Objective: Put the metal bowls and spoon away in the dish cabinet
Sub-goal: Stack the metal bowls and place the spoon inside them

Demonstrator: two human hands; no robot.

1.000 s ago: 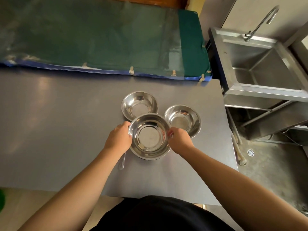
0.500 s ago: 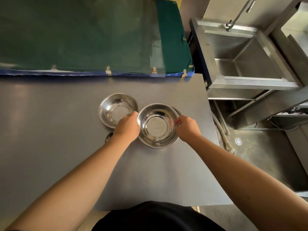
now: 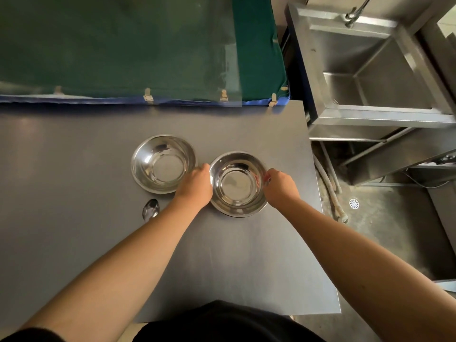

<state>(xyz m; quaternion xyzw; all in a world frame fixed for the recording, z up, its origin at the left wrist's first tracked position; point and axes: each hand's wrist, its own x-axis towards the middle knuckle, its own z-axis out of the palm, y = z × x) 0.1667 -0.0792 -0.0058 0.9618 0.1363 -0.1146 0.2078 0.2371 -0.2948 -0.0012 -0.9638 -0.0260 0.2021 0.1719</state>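
Two shiny metal bowls show on the grey table (image 3: 74,243). The right bowl (image 3: 238,185) is nested in another bowl whose rim barely shows beneath it. My left hand (image 3: 196,186) grips its left rim and my right hand (image 3: 280,187) grips its right rim. A second metal bowl (image 3: 162,164) stands alone just left of my left hand. The metal spoon (image 3: 150,209) lies in front of that bowl, its handle hidden under my left forearm.
A green mat with a blue edge (image 3: 123,45) covers the surface behind the table. To the right stands a steel sink (image 3: 370,70) with a tap, and below it a floor with hoses and a drain (image 3: 354,203). The table's right edge is close to my right hand.
The bowl held in both hands moved right and went down onto the right-hand bowl, so only two bowls show now. The spoon's head is uncovered. The view has shifted right.
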